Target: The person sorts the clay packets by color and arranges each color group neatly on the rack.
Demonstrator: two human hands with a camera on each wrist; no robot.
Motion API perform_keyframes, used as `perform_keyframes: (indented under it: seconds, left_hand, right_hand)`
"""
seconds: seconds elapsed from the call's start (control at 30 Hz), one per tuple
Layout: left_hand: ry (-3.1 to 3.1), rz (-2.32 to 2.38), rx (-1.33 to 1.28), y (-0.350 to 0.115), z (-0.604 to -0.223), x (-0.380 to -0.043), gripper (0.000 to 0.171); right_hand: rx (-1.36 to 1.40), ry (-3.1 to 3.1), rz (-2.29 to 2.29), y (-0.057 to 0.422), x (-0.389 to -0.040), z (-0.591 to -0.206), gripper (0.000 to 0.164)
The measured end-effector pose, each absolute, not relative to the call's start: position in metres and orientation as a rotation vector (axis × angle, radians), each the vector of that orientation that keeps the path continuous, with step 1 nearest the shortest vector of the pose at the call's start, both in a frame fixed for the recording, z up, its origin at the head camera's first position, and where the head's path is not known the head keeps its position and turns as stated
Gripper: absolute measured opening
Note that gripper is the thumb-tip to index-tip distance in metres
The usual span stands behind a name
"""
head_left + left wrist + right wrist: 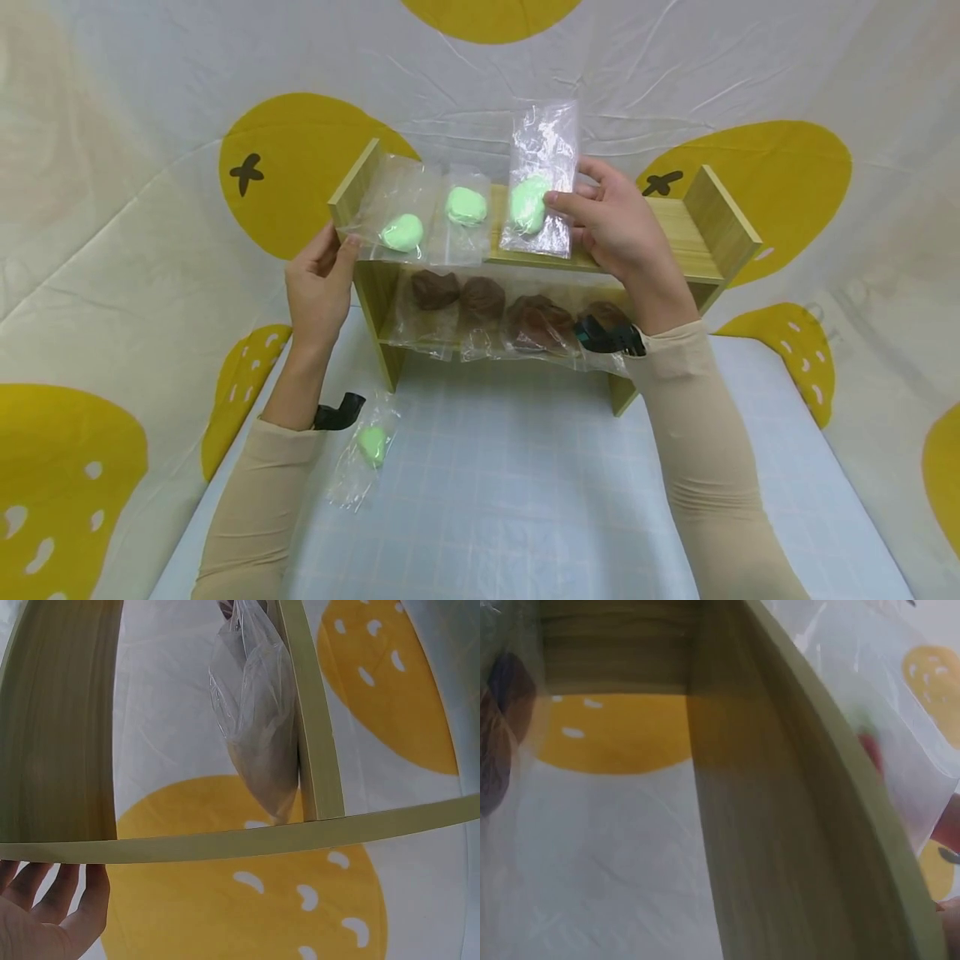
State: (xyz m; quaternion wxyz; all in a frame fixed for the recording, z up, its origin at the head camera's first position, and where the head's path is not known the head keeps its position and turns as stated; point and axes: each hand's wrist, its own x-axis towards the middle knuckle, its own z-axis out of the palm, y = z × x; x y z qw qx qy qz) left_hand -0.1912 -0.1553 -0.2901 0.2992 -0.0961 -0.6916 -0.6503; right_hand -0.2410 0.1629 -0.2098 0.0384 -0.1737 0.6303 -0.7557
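My right hand (618, 217) pinches a clear plastic bag (555, 137) holding a light green lump (528, 204), upright above the top board of a wooden shelf (693, 242). Against the shelf's left end panel lies my left hand (318, 287), thumb at the front edge; in the left wrist view its fingers (90, 900) touch the panel's outer side. Two more bagged green lumps, a left one (402, 232) and a right one (467, 206), lie on the top board. A blur of red (871, 754) shows through a bag in the right wrist view.
Several bagged brown lumps (482, 300) fill the lower board. Another bagged green lump (372, 446) lies on the pale blue checked tabletop (487, 500), near the left forearm. Behind the shelf hangs a white cloth (480, 83) with yellow shapes.
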Motion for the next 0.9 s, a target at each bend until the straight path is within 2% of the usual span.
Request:
perform_keyframes:
  seconds: [0.53, 0.77, 0.9]
  left_hand:
    - [-1.827, -1.73, -0.247, -0.1579, -0.2885, -0.1897, 0.039]
    - [-1.836, -1.718, -0.241, -0.1573, -0.2875, -0.1896, 0.039]
    - [-1.85, -1.708, -0.227, -0.1574, -0.2869, -0.1891, 0.04]
  right_hand:
    - [-0.501, 2.065, -2.226, 0.1548, -0.2431, -0.2146, 0.044]
    - [-0.491, 2.384, -2.122, 0.1527, -0.2396, -0.2169, 0.058]
    - [-0.454, 2.501, -2.087, 0.1525, -0.2391, -0.2183, 0.053]
